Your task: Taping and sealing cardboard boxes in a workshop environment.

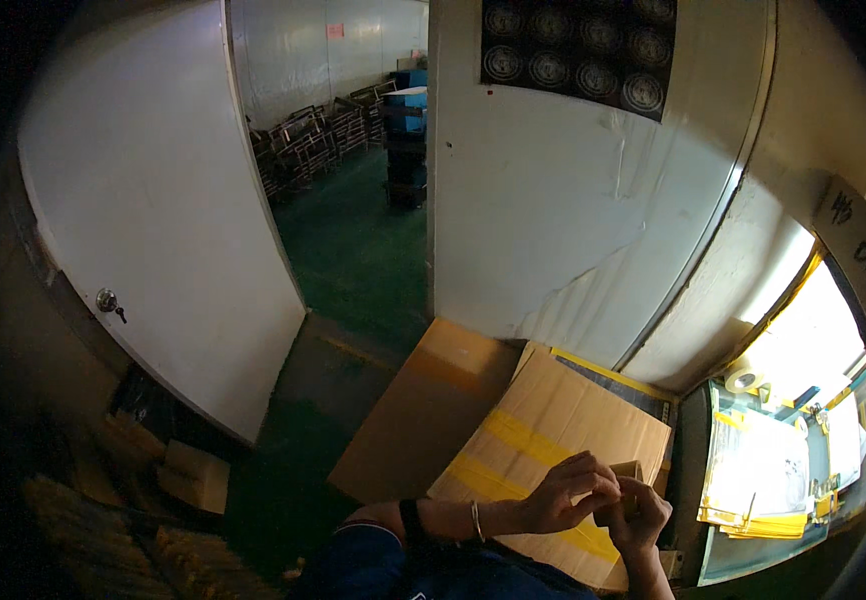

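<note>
**Both hands on a small cardboard piece over the taped cartons**

Here, both hands meet low right of the head view. The left hand (pixel 565 492) comes in from the left with a thin bracelet and a dark wristband on the forearm; its fingers curl over the top of a small cardboard piece (pixel 629 470). The right hand (pixel 639 515) comes up from the lower edge and pinches the same piece from below. Both grips are narrow and closed on the piece; the exact finger contact is too small to make out.

The piece sits just above a flat carton (pixel 553 440) with yellow tape strips (pixel 518 432) running across it. A second, plain brown carton (pixel 423 420) lies just beside it to the left, and the two look overlapping at the edge. To the right is a worktop (pixel 753 470) with stacked papers, brightly lit, and a tape roll (pixel 743 380) further back. An open white door (pixel 153 200) stands at left, with a green floor (pixel 353 240) and stacked crates (pixel 405 130) beyond it.

Judgement on handling: the piece looks light and bendable, so a fingertip pinch near the edges should serve better than a full squeeze. Keeping both wrists low over the taped carton gives support. Light is poor here, and angling the piece toward the bright worktop side would likely help.
</note>
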